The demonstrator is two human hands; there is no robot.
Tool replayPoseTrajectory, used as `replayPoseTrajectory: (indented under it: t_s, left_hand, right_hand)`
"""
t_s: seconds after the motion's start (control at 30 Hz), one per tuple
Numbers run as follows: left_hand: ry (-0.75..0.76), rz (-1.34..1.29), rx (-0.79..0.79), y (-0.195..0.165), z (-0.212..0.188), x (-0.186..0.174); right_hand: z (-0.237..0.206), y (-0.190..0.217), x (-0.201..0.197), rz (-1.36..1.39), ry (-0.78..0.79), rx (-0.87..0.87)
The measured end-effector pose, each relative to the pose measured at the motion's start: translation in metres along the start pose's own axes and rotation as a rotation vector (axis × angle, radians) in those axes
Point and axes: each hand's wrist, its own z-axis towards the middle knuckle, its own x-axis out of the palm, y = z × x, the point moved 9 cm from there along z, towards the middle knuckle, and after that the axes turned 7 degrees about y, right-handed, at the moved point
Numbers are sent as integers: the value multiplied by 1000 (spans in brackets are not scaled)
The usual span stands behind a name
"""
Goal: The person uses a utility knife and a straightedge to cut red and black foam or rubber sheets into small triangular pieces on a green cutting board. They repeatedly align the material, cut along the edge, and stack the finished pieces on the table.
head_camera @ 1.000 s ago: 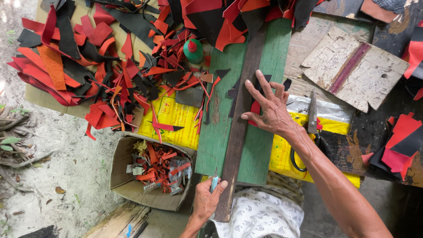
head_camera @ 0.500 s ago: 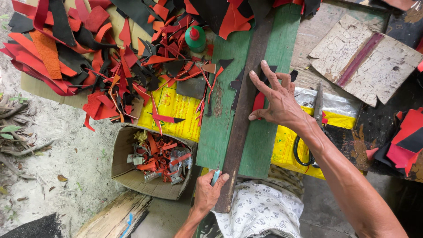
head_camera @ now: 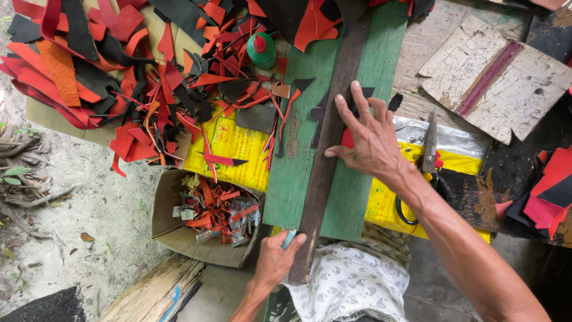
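A green wooden board (head_camera: 290,179) lies in front of me with a long dark strip (head_camera: 331,137) running down its middle. My right hand (head_camera: 367,138) presses flat on the strip and the board, fingers spread, with a small black piece and a red scrap under it. My left hand (head_camera: 275,259) grips a small light-blue-handled tool (head_camera: 289,239) at the strip's near end. Small black cut-offs (head_camera: 305,84) lie on the board.
A heap of red, black and orange scraps (head_camera: 137,77) covers the left. A green bottle with a red cap (head_camera: 261,49) stands by the board. A cardboard box (head_camera: 202,214) holds trimmings. Scissors (head_camera: 430,146) lie right of my hand, on a yellow sack (head_camera: 232,146).
The view has shifted slightly. My right hand has stayed pressed on the strip, and my left hand has kept its grip at the strip's near end.
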Motion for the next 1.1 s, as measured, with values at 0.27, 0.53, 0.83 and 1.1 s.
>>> replayPoseTrajectory:
  t_s: [0.27,0.53,0.83,1.1]
  left_hand:
    - [-203,-39,279,-106,-2,-84]
    - [-191,-292,435,-189,129,-48]
    - [-176,-183,376,-210,181,-47]
    - [-144,-115,360,-219,184,-48]
  right_hand:
    - [1,2,1,-35,19,-4]
    - [0,-4,-6,-7,10,6]
    - [5,-11,-6,1,34,-13]
    - [6,-12,-6,1,27,-26]
